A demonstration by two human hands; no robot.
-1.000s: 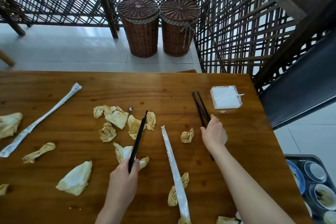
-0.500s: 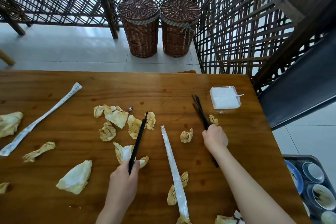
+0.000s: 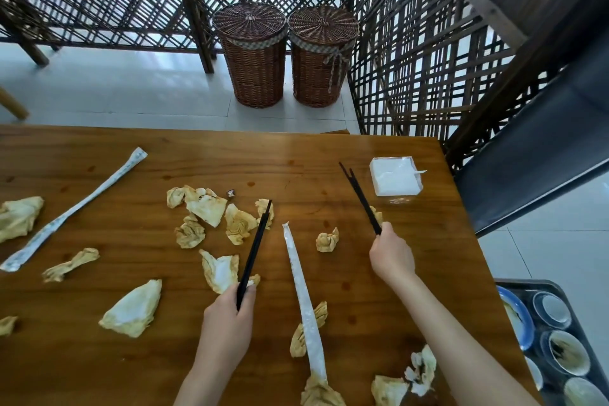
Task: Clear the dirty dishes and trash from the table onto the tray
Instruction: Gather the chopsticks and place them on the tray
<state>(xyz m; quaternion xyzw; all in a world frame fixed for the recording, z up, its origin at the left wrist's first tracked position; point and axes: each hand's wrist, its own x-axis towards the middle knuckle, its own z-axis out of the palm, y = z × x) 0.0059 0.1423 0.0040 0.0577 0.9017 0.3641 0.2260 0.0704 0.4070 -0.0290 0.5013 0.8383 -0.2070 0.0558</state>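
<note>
wooden table point(image 3: 329, 158) strewn with napkins point(image 3: 206, 206); both hands' fingers point(image 3: 245, 293) clamped on black chopsticks point(image 3: 253, 250).

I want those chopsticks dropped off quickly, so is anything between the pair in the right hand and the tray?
Nothing visible blocks it. The right hand grips its black chopsticks above the table, and the tray sits lower, off the table's right edge. It already holds bowls, though how much bare space is left I cannot tell.
</note>
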